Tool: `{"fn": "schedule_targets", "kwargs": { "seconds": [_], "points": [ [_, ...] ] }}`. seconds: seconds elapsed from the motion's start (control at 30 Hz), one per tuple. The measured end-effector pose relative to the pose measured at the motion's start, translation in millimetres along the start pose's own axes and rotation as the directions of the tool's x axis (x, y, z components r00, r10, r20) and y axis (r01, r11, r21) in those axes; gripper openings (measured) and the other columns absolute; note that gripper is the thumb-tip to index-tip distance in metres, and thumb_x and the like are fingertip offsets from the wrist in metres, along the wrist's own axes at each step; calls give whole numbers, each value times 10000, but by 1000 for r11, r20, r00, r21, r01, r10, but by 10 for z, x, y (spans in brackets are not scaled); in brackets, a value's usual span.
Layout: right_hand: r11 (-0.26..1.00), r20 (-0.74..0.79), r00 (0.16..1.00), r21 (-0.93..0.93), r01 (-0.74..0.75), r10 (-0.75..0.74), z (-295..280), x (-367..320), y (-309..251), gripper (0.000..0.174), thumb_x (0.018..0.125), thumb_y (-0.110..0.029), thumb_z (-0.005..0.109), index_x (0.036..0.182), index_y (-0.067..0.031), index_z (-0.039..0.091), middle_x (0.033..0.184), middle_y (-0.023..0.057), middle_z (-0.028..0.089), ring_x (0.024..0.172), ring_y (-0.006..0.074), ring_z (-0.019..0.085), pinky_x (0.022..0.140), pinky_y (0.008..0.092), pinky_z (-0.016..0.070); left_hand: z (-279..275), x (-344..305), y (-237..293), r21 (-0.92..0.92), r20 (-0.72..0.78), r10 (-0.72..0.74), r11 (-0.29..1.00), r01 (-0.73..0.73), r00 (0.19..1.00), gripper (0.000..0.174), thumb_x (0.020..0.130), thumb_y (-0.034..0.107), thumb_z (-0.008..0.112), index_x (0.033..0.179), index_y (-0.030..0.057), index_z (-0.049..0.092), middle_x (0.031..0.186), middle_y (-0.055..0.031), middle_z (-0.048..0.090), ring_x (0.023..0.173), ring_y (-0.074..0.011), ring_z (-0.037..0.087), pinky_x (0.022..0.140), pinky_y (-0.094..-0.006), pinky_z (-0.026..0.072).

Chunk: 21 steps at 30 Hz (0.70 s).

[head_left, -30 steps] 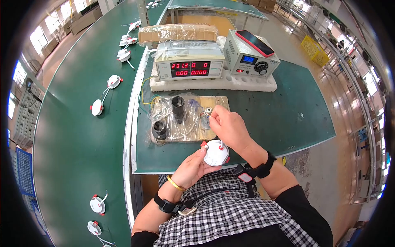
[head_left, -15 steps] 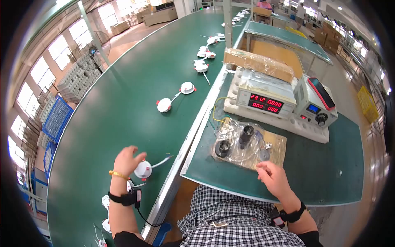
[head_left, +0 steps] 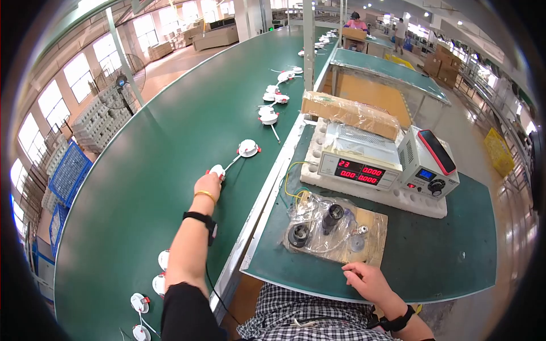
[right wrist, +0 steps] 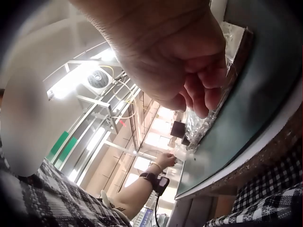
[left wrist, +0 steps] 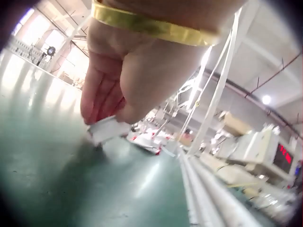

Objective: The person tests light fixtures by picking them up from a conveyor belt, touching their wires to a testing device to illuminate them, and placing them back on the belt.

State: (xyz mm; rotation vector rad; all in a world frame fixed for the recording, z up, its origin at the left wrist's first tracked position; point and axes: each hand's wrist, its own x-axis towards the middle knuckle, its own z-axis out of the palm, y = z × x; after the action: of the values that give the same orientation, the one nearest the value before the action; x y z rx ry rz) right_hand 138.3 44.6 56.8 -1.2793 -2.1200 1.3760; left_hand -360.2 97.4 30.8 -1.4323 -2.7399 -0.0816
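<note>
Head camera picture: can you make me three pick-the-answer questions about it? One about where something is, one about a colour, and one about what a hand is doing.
1. Where does the phone lie?
A) on the floor
B) on the knob box
C) in a hand

2. What colour are the glowing digits on the meter?
A) yellow
B) white
C) red

3. What is the left hand doing?
A) pinching a white lamp
B) hanging empty
C) waving in the air

Answers:
1 B, the phone rests on top of the grey box with the knob.
2 C, both rows of digits glow red.
3 A, the left wrist view shows fingers and thumb gripping the lamp on the green belt.
</note>
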Motion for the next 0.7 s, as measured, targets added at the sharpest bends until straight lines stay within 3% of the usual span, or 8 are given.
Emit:
{"fn": "schedule_targets", "kwargs": {
  "seconds": [0.07,0.13,0.2,0.37,0.5,0.6,0.63,0.7],
  "points": [
    [1000,37,999,0,1,-1,24,42,-62,229,891,-193,580,1040,-25,624,726,105,648,676,187,639,639,290,483,-153,-282,-109,5,-120,78,997,-78,990,164,819,129,562,826,-1,661,790,-188,665,737,-352,647,729,-431,527],
    [995,96,990,26,99,-101,66,92,-130,219,899,-178,563,1043,-25,625,734,111,649,694,190,649,639,296,488,-518,-708,-175,-245,150,192,958,-151,970,186,845,118,549,838,-30,662,799,-176,680,757,-290,674,725,-371,545],
    [989,130,981,36,143,-147,140,160,-179,225,923,-163,532,1075,-19,615,800,117,661,741,185,658,652,305,501,-701,-1215,-186,-769,417,147,583,262,897,208,885,114,543,917,-58,655,835,-144,688,805,-221,686,752,-315,555],
    [902,75,965,380,206,-252,323,336,-555,344,992,-201,432,1264,-11,521,1039,96,652,816,133,607,595,235,492,-966,-2185,298,-891,446,438,134,433,781,254,936,119,543,1075,-91,581,968,-152,665,884,-219,677,817,-302,559],
    [779,-115,960,563,276,-257,249,349,-657,375,1013,-228,396,1261,30,508,1068,129,640,827,117,590,561,204,481,-789,-2469,862,-859,462,629,140,493,625,250,949,136,528,1063,-75,601,963,-167,673,882,-214,673,805,-294,550],
    [807,-224,950,506,304,-217,84,198,-570,281,992,-178,447,1119,34,582,861,65,641,630,52,553,532,178,441,-593,-2493,1196,-835,480,750,231,499,456,282,966,174,510,1097,-61,592,988,-143,668,895,-205,667,815,-292,549],
    [813,-245,947,495,306,-206,40,140,-524,281,992,-178,447,1119,34,582,861,65,641,630,52,553,532,178,441,-532,-2468,1275,-857,481,751,294,423,452,276,961,181,522,1097,-44,605,983,-126,676,882,-177,666,786,-288,547],
    [869,-257,953,423,257,-157,14,28,-421,242,978,-148,465,1054,35,604,779,32,618,555,34,522,522,170,428,-527,-2403,1428,-876,235,689,456,-159,685,272,912,128,568,1142,-15,595,990,-120,677,865,-212,671,765,-313,534]
  ]
}}
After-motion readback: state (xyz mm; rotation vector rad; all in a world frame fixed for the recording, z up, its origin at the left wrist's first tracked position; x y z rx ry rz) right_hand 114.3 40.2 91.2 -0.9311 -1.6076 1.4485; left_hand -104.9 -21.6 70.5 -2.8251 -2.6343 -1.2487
